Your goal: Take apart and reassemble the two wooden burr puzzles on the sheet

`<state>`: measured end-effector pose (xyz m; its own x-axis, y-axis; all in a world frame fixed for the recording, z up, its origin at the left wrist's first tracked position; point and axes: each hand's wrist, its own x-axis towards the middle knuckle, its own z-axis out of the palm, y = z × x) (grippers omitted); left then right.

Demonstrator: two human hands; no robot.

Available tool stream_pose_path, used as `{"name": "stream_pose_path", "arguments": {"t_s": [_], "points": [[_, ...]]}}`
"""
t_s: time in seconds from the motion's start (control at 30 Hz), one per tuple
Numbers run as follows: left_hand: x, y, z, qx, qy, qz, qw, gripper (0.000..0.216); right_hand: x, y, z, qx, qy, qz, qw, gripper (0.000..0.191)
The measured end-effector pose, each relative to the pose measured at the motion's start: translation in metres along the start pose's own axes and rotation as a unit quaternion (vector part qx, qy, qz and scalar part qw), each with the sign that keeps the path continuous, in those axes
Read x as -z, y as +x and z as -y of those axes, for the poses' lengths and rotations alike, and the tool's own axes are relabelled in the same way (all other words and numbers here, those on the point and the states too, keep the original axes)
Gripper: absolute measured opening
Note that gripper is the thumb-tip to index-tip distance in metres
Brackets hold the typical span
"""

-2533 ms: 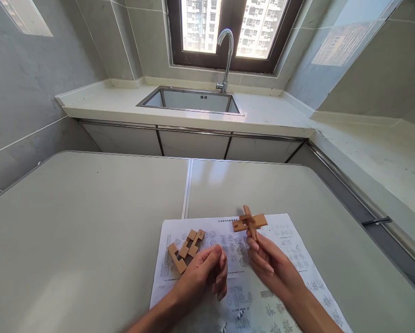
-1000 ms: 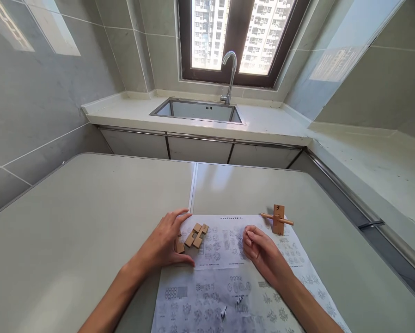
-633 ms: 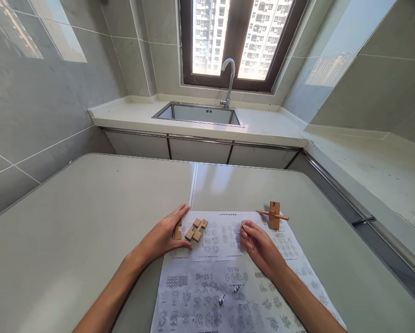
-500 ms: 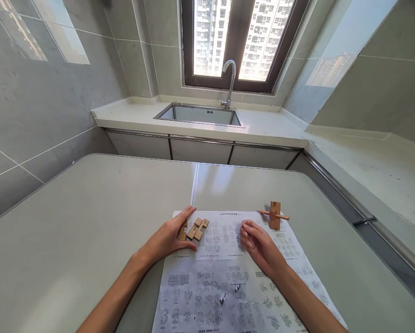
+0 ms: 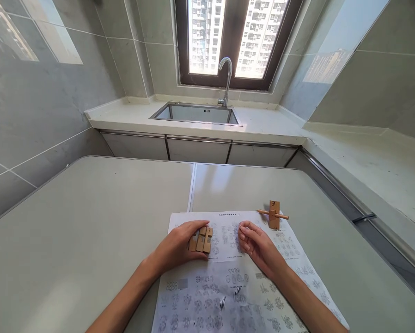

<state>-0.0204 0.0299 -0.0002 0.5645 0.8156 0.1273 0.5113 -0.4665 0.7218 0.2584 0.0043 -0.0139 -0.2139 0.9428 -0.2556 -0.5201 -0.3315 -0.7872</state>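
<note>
A printed instruction sheet (image 5: 224,286) full of small diagrams lies on the pale table (image 5: 89,222). My left hand (image 5: 180,245) rests on the sheet with its fingers curled round several loose wooden puzzle pieces (image 5: 202,239), pressed side by side. My right hand (image 5: 259,247) lies just right of them, fingers loosely curled, holding nothing I can see. A partly assembled wooden cross (image 5: 273,215) stands on the sheet's far right corner, apart from both hands.
Beyond the table runs a counter with a steel sink (image 5: 197,113) and a curved tap (image 5: 226,81) under a window. A second counter (image 5: 374,157) lines the right wall. Grey tiled wall on the left.
My right hand set the wooden cross down on the sheet's far corner and drew back. My left hand reached the loose pieces and slid them rightward, gathering them together.
</note>
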Motion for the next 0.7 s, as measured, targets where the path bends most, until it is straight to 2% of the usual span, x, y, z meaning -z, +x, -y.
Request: {"name": "stream_pose_path", "arguments": {"t_s": [0.2, 0.37, 0.53, 0.7], "points": [[-0.001, 0.003, -0.003, -0.018, 0.026, 0.000, 0.999, 0.091, 0.000, 0.000, -0.002, 0.008, -0.038, 0.013, 0.999, 0.031], [0.012, 0.003, 0.000, -0.044, 0.078, 0.001, 0.996, 0.101, -0.002, -0.002, -0.004, 0.021, -0.086, 0.029, 0.996, 0.032], [0.024, 0.001, 0.004, 0.000, 0.147, 0.006, 0.989, 0.082, -0.002, -0.004, -0.005, 0.030, -0.152, 0.047, 0.987, 0.032], [0.024, 0.002, 0.007, 0.010, 0.133, 0.022, 0.991, 0.076, -0.001, -0.005, -0.003, 0.023, -0.166, 0.054, 0.984, 0.030]]}}
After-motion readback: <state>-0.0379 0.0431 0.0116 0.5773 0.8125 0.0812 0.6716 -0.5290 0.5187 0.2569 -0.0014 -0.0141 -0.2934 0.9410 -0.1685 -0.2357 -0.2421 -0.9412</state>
